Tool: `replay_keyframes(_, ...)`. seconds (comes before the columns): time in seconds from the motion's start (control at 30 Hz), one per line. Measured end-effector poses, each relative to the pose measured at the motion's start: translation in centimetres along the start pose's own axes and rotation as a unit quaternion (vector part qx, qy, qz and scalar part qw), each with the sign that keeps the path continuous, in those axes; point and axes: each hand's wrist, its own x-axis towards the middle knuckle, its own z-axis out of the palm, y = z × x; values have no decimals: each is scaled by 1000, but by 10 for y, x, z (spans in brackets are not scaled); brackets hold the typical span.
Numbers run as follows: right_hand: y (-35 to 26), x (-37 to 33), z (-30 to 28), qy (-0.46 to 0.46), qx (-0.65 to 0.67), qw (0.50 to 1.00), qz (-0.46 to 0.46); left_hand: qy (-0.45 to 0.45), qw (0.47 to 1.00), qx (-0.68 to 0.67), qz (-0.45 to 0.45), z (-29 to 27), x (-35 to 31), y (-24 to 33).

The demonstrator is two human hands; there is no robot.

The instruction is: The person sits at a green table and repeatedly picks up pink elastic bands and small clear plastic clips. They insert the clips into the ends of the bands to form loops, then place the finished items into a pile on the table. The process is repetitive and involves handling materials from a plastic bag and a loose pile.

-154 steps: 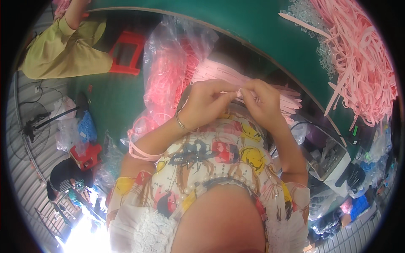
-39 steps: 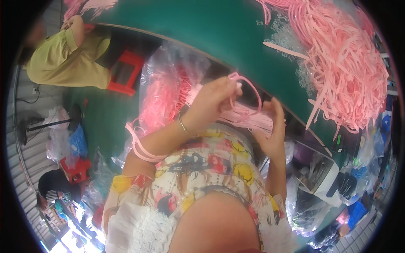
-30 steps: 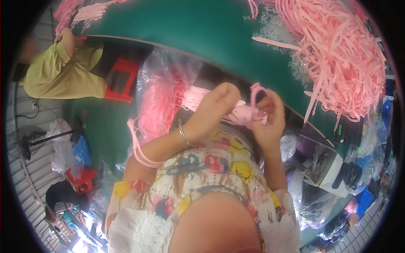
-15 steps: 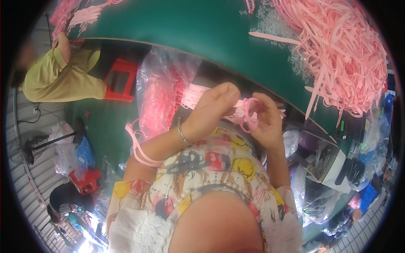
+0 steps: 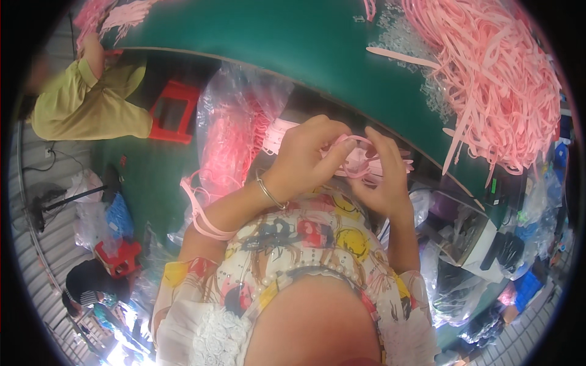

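A thin pink strap, curved into a loop, is held between my two hands above my lap. My left hand pinches it between thumb and bent fingers. On the loop's other side, my right hand curls its fingers and thumb around the strap. Below and behind the hands lies a stack of flat pink straps, partly hidden by the left hand. More pink straps hang round my left forearm, below a metal bangle.
A green table curves ahead, bearing a big heap of pink straps and small clear pieces. A clear bag of pink straps stands left of my hands, near a red stool. A person in yellow-green clothes sits further left.
The strap in my hands has gone from a small hanging loop to a wider one. My left hand has turned its thumb toward the right hand, and the fingers have come closer together.
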Motion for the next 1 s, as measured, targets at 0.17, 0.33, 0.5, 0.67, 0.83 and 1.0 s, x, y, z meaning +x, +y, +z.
replay_keyframes(0.17, -14, 5, 26, 47, -95, 994, -28, 30, 995, 76, 54, 10, -1, -6)
replay_keyframes(0.33, -25, 16, 11, -3, -22, 998, 51, 54, 989, -127, -44, -4, -4, -19)
replay_keyframes(0.5, -8, 9, -13, -75, 82, 989, 93, 30, 941, -287, -179, -19, -5, -42)
replay_keyframes(0.67, -9, 12, -34, -105, 176, 965, 162, -237, 843, -437, -204, -1, 11, -54)
replay_keyframes(0.83, -7, 15, -46, -101, 185, 969, 127, -348, 824, -420, -153, 10, 16, -55)
replay_keyframes(1.0, 5, 5, -54, -144, 130, 969, 155, -302, 857, -370, -194, -13, 11, -40)
